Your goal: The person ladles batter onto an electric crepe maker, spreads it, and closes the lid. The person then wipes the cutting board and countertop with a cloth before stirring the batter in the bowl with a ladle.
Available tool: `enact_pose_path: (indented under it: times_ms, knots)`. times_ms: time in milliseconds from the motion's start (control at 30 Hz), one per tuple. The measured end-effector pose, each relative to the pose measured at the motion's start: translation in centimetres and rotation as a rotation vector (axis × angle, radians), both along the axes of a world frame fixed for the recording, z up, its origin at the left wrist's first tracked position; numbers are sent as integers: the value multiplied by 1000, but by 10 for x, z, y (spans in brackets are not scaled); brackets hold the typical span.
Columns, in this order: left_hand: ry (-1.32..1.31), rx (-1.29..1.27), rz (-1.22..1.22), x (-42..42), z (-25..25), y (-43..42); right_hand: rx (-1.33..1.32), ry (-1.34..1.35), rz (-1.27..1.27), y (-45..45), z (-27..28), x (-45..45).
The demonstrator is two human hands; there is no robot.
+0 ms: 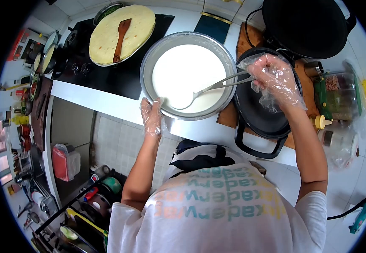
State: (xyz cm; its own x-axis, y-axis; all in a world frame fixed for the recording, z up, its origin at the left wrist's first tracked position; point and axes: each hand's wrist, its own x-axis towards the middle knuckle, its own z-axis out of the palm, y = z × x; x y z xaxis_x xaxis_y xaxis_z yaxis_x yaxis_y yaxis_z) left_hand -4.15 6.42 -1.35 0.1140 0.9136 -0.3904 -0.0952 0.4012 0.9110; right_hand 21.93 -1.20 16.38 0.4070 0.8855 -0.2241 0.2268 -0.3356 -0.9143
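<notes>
A large metal bowl (146, 78) of white, milky liquid (187, 67) stands on the counter in front of me. My left hand (151, 117), in a clear plastic glove, grips the bowl's near-left rim. My right hand (273, 78), gloved the same way, is closed around the handle of a metal ladle (210, 87). The ladle slants down over the right rim, and its round end lies in the liquid near the bowl's front. Below my right hand is a black pan (263, 111) with a loop handle at the front.
Left of the bowl, a stack of pale yellow pancakes (143, 31) with a wooden spatula (121, 40) across it rests on the black cooktop (79, 78). A black round appliance lid (305, 25) stands open behind the pan. Jars and a bottle (320, 122) line the right side.
</notes>
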Motion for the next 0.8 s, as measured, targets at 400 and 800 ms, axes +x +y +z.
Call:
enact_pose_path:
  times_ms: [400, 800]
  knots:
    - [-154, -63, 28, 9, 9, -18, -89, 259, -115, -27, -47, -54]
    - [-106, -117, 41, 11, 15, -42, 191, -262, 39, -70, -53, -34]
